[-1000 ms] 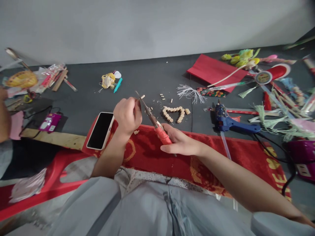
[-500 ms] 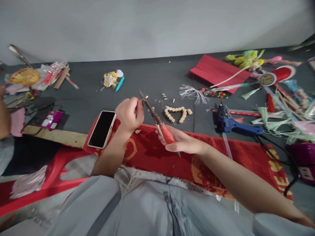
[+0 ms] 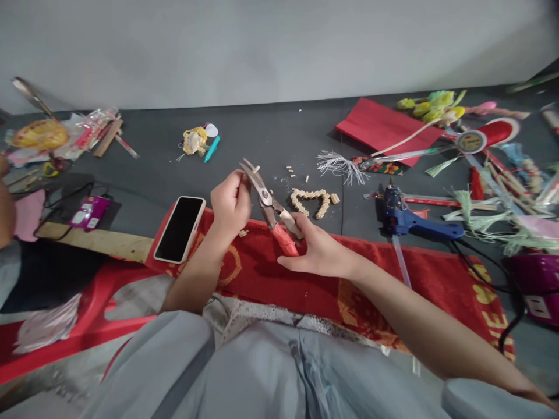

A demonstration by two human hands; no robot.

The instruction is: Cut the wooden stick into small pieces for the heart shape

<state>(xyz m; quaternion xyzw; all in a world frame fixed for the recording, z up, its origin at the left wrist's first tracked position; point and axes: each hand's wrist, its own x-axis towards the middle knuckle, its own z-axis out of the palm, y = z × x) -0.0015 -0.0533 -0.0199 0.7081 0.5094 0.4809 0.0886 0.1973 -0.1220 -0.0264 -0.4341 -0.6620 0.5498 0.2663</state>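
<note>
My right hand (image 3: 317, 250) grips the red handles of a pair of shears (image 3: 267, 203), blades parted and pointing up-left. My left hand (image 3: 230, 203) is closed in a pinch on a thin pale stick (image 3: 255, 169), whose tip lies between the blade tips. A small cut stick piece (image 3: 243, 233) lies on the red cloth (image 3: 393, 273) under my left wrist. Just beyond the shears sits a heart shape made of pale stick pieces (image 3: 311, 201) on the dark floor.
A phone (image 3: 179, 228) lies face up at the cloth's left end. A blue glue gun (image 3: 406, 216) rests right of the heart. Red paper (image 3: 384, 124), tassels and craft scraps crowd the right side. A wooden plank (image 3: 94, 241) and a purple box (image 3: 89, 212) lie left.
The shears' blades have opened and tipped upward around the stick's tip. My right hand shifted slightly left on the handles. My left hand stayed nearly still.
</note>
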